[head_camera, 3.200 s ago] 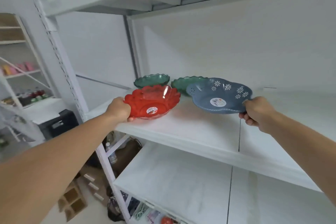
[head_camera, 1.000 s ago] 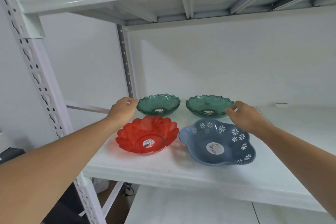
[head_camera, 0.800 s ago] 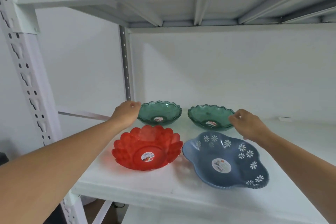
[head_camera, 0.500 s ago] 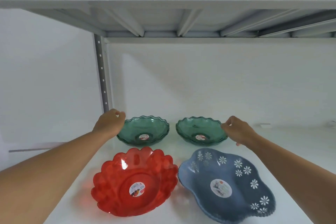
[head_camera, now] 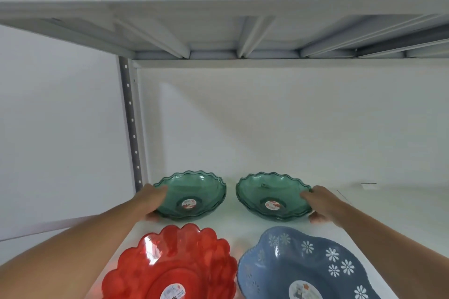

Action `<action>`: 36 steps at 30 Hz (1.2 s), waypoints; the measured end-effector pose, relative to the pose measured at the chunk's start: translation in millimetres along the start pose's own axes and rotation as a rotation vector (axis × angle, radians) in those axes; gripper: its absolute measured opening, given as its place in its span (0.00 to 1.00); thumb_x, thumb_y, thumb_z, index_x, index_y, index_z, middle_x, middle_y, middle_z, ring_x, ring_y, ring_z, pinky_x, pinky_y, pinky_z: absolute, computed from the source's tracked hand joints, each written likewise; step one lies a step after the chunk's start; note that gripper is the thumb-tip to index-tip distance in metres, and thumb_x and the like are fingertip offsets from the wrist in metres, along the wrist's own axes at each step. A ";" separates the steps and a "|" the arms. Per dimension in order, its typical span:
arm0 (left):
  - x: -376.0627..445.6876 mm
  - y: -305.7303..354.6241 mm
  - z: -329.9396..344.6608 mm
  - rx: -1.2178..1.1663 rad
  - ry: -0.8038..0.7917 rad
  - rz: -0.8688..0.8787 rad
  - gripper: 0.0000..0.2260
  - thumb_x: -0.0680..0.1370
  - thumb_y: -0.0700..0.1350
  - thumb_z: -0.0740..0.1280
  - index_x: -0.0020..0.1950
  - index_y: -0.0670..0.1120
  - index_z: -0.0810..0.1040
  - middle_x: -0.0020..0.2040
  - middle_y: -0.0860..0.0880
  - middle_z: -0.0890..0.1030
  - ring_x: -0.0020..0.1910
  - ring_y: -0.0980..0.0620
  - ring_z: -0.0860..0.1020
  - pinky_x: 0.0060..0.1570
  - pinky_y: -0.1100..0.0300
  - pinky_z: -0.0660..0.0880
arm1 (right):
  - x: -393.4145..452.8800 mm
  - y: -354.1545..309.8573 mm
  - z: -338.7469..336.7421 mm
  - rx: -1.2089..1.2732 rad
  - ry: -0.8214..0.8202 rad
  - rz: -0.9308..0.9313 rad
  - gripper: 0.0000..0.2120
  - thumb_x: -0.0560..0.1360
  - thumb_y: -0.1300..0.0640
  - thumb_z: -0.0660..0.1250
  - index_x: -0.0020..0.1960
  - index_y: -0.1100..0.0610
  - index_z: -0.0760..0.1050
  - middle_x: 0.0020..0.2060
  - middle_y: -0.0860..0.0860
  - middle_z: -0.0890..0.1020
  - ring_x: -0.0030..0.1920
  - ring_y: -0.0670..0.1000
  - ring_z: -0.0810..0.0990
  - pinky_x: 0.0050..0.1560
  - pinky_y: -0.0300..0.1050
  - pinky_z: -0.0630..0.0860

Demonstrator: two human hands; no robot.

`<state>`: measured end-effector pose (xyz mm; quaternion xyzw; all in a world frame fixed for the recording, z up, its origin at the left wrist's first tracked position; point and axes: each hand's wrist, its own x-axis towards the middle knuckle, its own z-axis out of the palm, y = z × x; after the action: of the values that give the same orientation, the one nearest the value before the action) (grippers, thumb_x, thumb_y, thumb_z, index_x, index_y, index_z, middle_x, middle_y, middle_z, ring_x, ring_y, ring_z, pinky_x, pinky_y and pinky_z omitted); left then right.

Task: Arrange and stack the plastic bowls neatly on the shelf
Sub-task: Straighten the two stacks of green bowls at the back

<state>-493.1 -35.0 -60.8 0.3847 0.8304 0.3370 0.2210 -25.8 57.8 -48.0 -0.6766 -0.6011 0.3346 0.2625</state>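
Left hand (head_camera: 151,201): thumb lies over the rim of the left green bowl (head_camera: 190,195), remaining fingers curl under its outer left wall. Rim pinched between thumb and fingers.

Right hand (head_camera: 320,206): thumb over the right edge of the right green bowl (head_camera: 273,196), fingers tucked beneath the wall; one fingertip shows pink under the rim. Same pinch, mirrored.

Cannot tell whether either bowl is lifted or resting on the shelf (head_camera: 230,222); both sit level and upright.

Green bowls: translucent, wavy rims, one round sticker at the bottom of each. They stand side by side toward the back of the shelf, near each other, a gap between them, not touching.

Nearer row: red bowl (head_camera: 170,267) at front left, scalloped, sticker at centre, cut off by the lower edge of view. Blue bowl (head_camera: 306,272) at front right, white flower pattern, sticker at centre, also cut off. Their rims appear to meet or nearly so.

All four bowls single, none nested.

Upright post (head_camera: 131,128) with holes at rear left. Upper shelf (head_camera: 218,7) overhead, ribs visible underneath.
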 end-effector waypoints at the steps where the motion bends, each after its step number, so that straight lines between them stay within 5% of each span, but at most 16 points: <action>1: -2.8 2.8 3.9 0.005 0.010 0.012 0.34 0.80 0.59 0.61 0.77 0.36 0.70 0.68 0.37 0.79 0.61 0.38 0.80 0.57 0.51 0.78 | 2.9 -1.3 3.7 0.028 -0.010 0.001 0.11 0.82 0.55 0.63 0.55 0.63 0.76 0.42 0.60 0.85 0.34 0.58 0.88 0.41 0.55 0.87; 5: -7.8 9.5 6.7 0.030 0.068 0.021 0.17 0.82 0.43 0.62 0.65 0.34 0.75 0.57 0.35 0.83 0.42 0.43 0.79 0.37 0.56 0.74 | 15.8 -0.6 15.1 0.091 -0.008 0.028 0.12 0.79 0.64 0.59 0.55 0.67 0.79 0.48 0.68 0.87 0.44 0.66 0.90 0.51 0.70 0.85; 9: -4.7 11.2 3.9 0.007 0.059 0.009 0.08 0.79 0.35 0.67 0.57 0.34 0.81 0.52 0.35 0.83 0.43 0.41 0.81 0.41 0.50 0.80 | 11.0 -6.9 19.5 0.172 -0.024 0.072 0.15 0.84 0.67 0.54 0.55 0.66 0.79 0.46 0.64 0.88 0.38 0.62 0.90 0.38 0.54 0.87; 11: -14.8 20.2 0.7 -0.095 0.014 -0.021 0.05 0.80 0.32 0.67 0.55 0.35 0.80 0.52 0.34 0.83 0.45 0.37 0.84 0.43 0.45 0.86 | 11.8 -9.4 16.5 0.209 -0.012 0.081 0.14 0.84 0.67 0.54 0.56 0.67 0.79 0.46 0.65 0.88 0.36 0.61 0.90 0.41 0.56 0.88; 15: -33.7 50.2 -7.7 -0.234 -0.043 -0.022 0.05 0.83 0.30 0.64 0.50 0.36 0.78 0.46 0.35 0.81 0.37 0.36 0.83 0.28 0.39 0.82 | 7.5 -14.9 -1.8 0.215 0.067 0.086 0.13 0.85 0.66 0.55 0.57 0.67 0.78 0.46 0.65 0.87 0.31 0.60 0.89 0.43 0.58 0.88; 20: -55.7 85.0 -7.1 -0.296 -0.088 0.031 0.06 0.82 0.29 0.65 0.48 0.36 0.79 0.47 0.35 0.83 0.40 0.36 0.84 0.29 0.42 0.82 | -4.4 -7.9 -35.6 0.247 0.119 0.099 0.14 0.85 0.65 0.54 0.60 0.67 0.77 0.47 0.63 0.86 0.33 0.60 0.88 0.27 0.48 0.85; 25: -92.9 121.4 15.5 -0.318 -0.113 0.077 0.06 0.82 0.29 0.65 0.47 0.37 0.78 0.47 0.36 0.82 0.38 0.37 0.83 0.28 0.44 0.83 | -4.1 19.5 -78.3 0.280 0.140 0.097 0.14 0.83 0.66 0.56 0.59 0.68 0.79 0.48 0.65 0.87 0.32 0.60 0.89 0.37 0.53 0.87; 32: -150.1 163.5 86.8 -0.323 -0.078 0.066 0.08 0.81 0.29 0.64 0.57 0.35 0.79 0.50 0.35 0.84 0.38 0.38 0.83 0.21 0.53 0.81 | -0.2 87.8 -151.6 0.315 0.123 0.058 0.17 0.81 0.67 0.54 0.63 0.68 0.77 0.48 0.63 0.86 0.33 0.61 0.86 0.27 0.51 0.86; 36: -184.7 197.3 133.0 -0.340 -0.055 0.028 0.05 0.83 0.30 0.64 0.50 0.36 0.78 0.45 0.37 0.82 0.38 0.39 0.82 0.21 0.50 0.82 | 5.0 132.2 -203.1 0.329 0.126 0.072 0.18 0.81 0.66 0.54 0.64 0.68 0.77 0.44 0.64 0.88 0.31 0.62 0.87 0.49 0.62 0.88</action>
<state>-201.1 -34.6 13.3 0.3625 0.7495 0.4650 0.3009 214.8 53.9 -19.2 -0.6654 -0.4958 0.3945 0.3947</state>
